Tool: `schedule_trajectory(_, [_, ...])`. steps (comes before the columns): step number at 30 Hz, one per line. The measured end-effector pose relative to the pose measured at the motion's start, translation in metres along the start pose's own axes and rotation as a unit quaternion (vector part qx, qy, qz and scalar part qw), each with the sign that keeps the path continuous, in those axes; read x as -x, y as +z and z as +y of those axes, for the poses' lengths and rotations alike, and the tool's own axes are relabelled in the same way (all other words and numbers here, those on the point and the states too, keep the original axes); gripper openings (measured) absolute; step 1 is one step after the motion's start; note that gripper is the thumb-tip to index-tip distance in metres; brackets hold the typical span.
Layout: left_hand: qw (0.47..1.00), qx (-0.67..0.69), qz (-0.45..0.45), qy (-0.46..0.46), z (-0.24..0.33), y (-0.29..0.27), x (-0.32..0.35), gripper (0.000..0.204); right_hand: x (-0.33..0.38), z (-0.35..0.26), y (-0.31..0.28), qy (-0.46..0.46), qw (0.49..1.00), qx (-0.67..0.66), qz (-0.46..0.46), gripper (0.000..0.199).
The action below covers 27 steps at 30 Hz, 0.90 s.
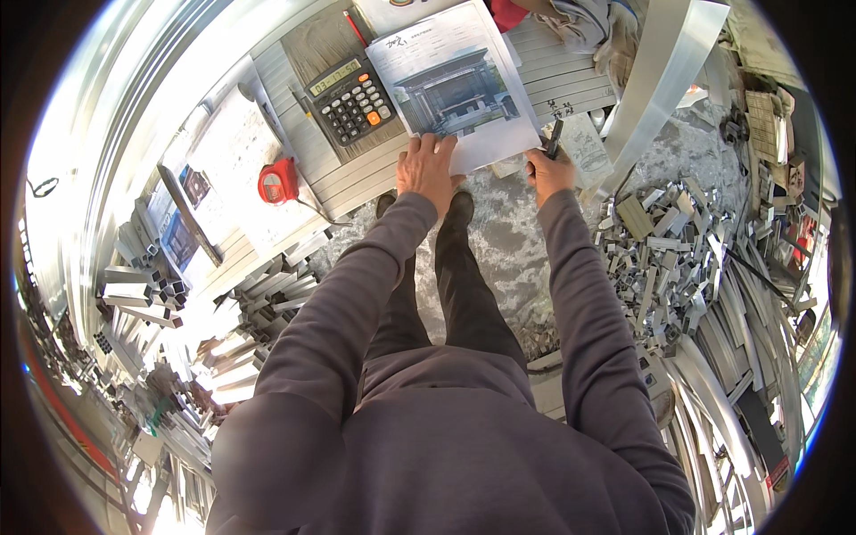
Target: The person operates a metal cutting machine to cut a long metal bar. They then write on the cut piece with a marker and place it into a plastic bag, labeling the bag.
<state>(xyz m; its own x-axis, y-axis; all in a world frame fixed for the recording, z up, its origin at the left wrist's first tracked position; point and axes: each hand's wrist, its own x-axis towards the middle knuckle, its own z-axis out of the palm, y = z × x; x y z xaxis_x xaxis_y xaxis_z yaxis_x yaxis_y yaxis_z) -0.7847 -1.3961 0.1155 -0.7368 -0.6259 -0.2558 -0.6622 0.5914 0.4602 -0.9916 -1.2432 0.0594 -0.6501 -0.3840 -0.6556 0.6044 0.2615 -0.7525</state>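
While standing over a stack of grey metal profiles (357, 169) serving as a bench, pressing the left hand (428, 168) flat, fingers spread and open, onto the near edge of a printed sheet (455, 80) showing a picture of a dark pavilion-like structure, seemingly pinning the paper so it stays put on the ribbed surface. Gripping a dark marker pen (554, 140) in the right hand (547, 171), fingers closed around it with the tip pointing away, just beside the sheet's near right corner, apparently keeping it ready for writing. Lying on the profiles, far from the body and between the two hands, the sheet itself, slightly turned, its near edge overhanging toward the floor. Resting just left of the sheet, a black desk calculator (351, 100) with an orange key, tilted to face the reader, probably kept close for sums tied to the drawing. Sitting further left and nearer, a red tape measure (278, 182), within easy reach of the left arm. Spreading left again, another printed paper (234, 152) laid over the profiles. Piling up on the floor at right, short silver offcuts of square tube (664, 259); stacking at left, longer tube ends (143, 290). Showing beneath the forearms, dark shoes (461, 209) on the mottled floor.
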Motion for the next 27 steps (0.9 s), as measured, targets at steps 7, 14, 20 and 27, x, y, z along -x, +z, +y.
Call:
schedule_trajectory(7, [0.997,-0.071,-0.016,0.022,0.012,0.001,-0.004,0.076,0.021,-0.007,-0.022,-0.014,0.999,0.041,0.026,0.049])
schedule_trajectory(14, [0.993,-0.104,-0.008,0.051,0.021,-0.002,-0.021,0.077,0.083,0.066,-0.124,0.012,0.978,0.196,0.071,0.041])
schedule_trajectory(20, [0.991,-0.094,-0.005,0.097,0.041,-0.029,0.009,0.07,0.195,0.125,-0.213,0.043,0.96,0.244,0.133,0.035])
schedule_trajectory(27, [0.898,-0.002,-0.163,0.408,0.132,-0.047,0.136,0.055,0.333,0.092,-0.188,0.014,0.977,0.198,0.078,0.033])
